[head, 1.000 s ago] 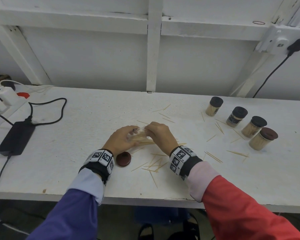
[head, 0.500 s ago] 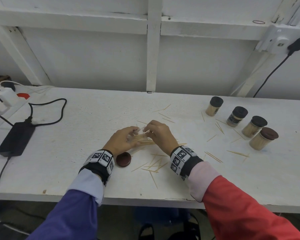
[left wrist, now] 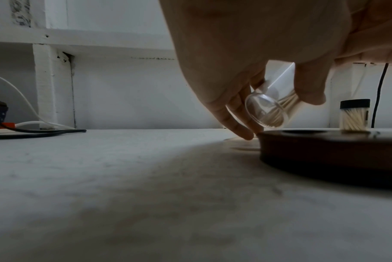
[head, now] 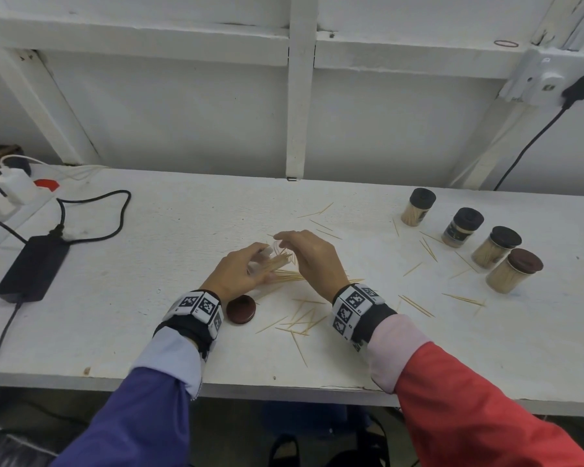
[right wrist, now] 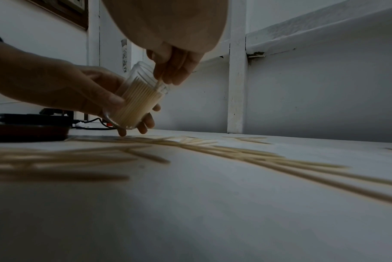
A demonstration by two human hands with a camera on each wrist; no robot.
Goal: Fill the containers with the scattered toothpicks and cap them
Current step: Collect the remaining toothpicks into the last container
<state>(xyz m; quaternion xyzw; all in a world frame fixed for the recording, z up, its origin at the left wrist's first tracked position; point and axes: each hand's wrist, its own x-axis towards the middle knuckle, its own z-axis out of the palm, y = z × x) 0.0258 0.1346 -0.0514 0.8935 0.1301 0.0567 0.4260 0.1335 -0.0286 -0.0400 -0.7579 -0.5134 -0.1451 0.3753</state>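
My left hand [head: 241,269] grips a clear plastic container [head: 271,257], tilted with its mouth up and to the right, just above the table. It is partly filled with toothpicks [right wrist: 137,100]. My right hand [head: 305,256] hovers over the mouth, its fingertips [right wrist: 168,72] pinching a toothpick that pokes into the opening. The container's round base [left wrist: 266,110] shows in the left wrist view. Its brown cap [head: 240,309] lies flat on the table beside my left wrist. Loose toothpicks [head: 300,320] are scattered under and around both hands.
Four capped, filled containers [head: 496,246] stand in a diagonal row at the right, with more stray toothpicks [head: 427,247] near them. A black power adapter [head: 31,266] and cables lie at the left. The table's front edge [head: 284,387] runs close below my wrists.
My right hand has lifted from the toothpick pile to the container's mouth. My left hand has raised and tilted the container's mouth upward.
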